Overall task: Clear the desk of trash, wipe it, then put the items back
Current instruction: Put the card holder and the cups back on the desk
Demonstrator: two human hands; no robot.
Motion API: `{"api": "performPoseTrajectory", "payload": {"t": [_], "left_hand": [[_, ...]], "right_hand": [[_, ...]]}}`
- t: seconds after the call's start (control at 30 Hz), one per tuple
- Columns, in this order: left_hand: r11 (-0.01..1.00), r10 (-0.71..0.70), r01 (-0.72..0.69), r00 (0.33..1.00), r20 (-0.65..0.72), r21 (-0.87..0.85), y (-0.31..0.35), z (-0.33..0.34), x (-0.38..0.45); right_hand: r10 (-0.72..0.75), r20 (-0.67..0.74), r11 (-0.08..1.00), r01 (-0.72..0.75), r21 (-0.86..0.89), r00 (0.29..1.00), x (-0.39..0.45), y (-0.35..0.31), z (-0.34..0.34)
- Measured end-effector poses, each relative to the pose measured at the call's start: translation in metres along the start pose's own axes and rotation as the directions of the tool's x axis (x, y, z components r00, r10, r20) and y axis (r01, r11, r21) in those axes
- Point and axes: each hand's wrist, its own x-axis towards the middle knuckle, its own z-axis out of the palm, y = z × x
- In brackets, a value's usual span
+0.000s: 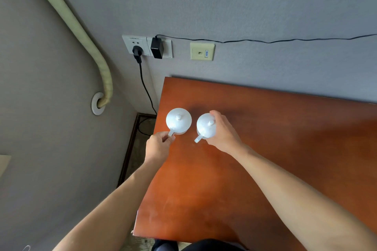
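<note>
Grey wall (244, 6), sockets (146, 46), pipe (81, 32)

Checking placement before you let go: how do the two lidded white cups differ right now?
The left cup sits nearer the desk's left edge; the right cup sits further in. The left hand pinches the left cup by its handle only, while the right hand wraps the right cup's body, leaving its handle free. Both are white, with knobbed lids on, handles pointing toward you.

A double wall socket (147, 46) sat above the far left corner, with a black plug (137, 53) and a black adapter (157, 48) in it (its thin cable (265, 41) ran right). A beige data port (202, 51) was mounted beside it. A wrapped pipe (81, 32) entered the left wall.
</note>
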Motion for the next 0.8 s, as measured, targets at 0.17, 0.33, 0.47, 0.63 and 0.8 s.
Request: {"api": "performPoseTrajectory", "payload": {"t": [0.17,0.33,0.47,0.63,0.8], "left_hand": [[1.0,-0.012,0.012,1.0,0.008,-0.022,0.003,0.001,-0.002],[1.0,-0.013,0.013,1.0,0.005,-0.029,0.005,0.002,-0.004],[0.999,-0.001,0.001,1.0,0.002,-0.035,0.004,0.002,-0.003],[0.998,-0.003,0.003,1.0,0.001,-0.062,0.007,0.001,-0.004],[0.998,-0.007,0.006,1.0,-0.014,-0.06,0.008,0.003,-0.002]], "right_hand": [[-0.026,0.034,1.0,0.026,-0.012,0.999,-0.003,0.0,0.001],[-0.052,0.076,0.998,0.053,-0.014,0.996,-0.003,0.001,-0.003],[-0.061,0.099,0.998,0.062,-0.008,0.993,-0.002,0.002,-0.006],[-0.084,0.124,0.996,0.088,-0.03,0.989,-0.001,0.002,-0.009],[-0.096,0.171,0.995,0.101,-0.023,0.981,0.003,0.003,-0.014]]}}
